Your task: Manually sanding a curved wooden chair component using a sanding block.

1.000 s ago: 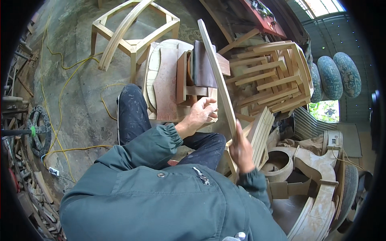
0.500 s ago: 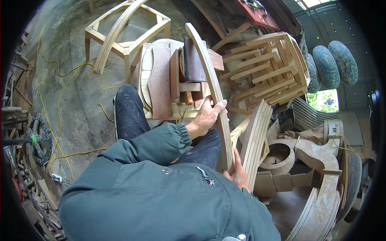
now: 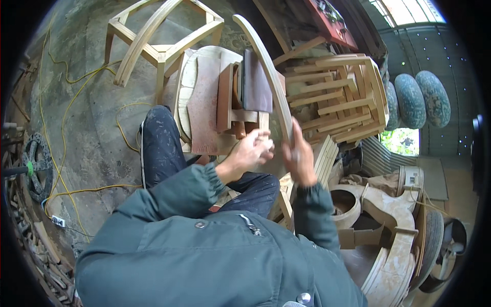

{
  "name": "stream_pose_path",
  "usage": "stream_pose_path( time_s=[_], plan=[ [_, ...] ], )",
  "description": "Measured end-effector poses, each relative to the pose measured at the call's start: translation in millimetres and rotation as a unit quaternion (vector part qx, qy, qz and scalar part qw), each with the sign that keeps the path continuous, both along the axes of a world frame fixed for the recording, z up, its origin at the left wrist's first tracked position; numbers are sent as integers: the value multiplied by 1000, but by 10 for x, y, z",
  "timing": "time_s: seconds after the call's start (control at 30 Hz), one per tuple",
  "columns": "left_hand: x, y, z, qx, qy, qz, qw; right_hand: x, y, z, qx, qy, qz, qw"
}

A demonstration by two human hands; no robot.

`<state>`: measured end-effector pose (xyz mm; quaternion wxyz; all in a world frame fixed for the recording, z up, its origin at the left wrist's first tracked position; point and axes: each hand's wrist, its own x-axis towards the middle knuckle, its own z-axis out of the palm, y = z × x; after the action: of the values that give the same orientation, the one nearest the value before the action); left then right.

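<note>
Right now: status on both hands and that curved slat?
Left hand and right hand both gripping the curved wooden slat at its lower end. Slat upright, arcing over the stacked wood pieces. Chair frames close on the right.

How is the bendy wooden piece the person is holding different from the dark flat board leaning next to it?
The curved wooden slat is pale, long and thin, and bends in an arc; the dark board is brown-grey, shorter, wide and flat. The slat is held by the right hand, with the left hand at its lower end; no hand touches the board, which leans among stacked pieces. Both look like wood.
</note>
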<state>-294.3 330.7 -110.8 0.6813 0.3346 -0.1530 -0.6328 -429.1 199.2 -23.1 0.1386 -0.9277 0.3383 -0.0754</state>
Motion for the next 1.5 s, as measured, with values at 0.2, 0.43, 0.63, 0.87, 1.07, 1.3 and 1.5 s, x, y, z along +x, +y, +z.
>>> stream_pose_path(
  time_s=[0.2, 0.43, 0.63, 0.87, 1.07, 1.3, 1.5],
  plan=[
    [132, 341, -113, 28, -27, 2, 999, 1674, -1245, -217, -55, 88, -34, 994],
    [304, 253, 17, 18, -54, 59, 997, 1302, -974, -329, -79, 13, -1, 997],
    [108, -35, 211, 46, -8, 46, 998, -700, 386, 56, 4, -49, 26, 998],
    [-464, -260, 491, 44, 107, 38, 993, -2562, 2099, 443, -10, 52, -80, 995],
    [-862, -271, 719, 6, 275, 111, 955, -2703, 2530, 543, -204, -67, -47, 976],
    [-867, -360, 1052, 6, 314, 122, 941, -1629, 2128, 235, 273, -565, -213, 749],
    [-1071, -468, 1009, -40, 306, 82, 948, -1626, 1492, 246, 354, -751, -210, 517]
  ],
)
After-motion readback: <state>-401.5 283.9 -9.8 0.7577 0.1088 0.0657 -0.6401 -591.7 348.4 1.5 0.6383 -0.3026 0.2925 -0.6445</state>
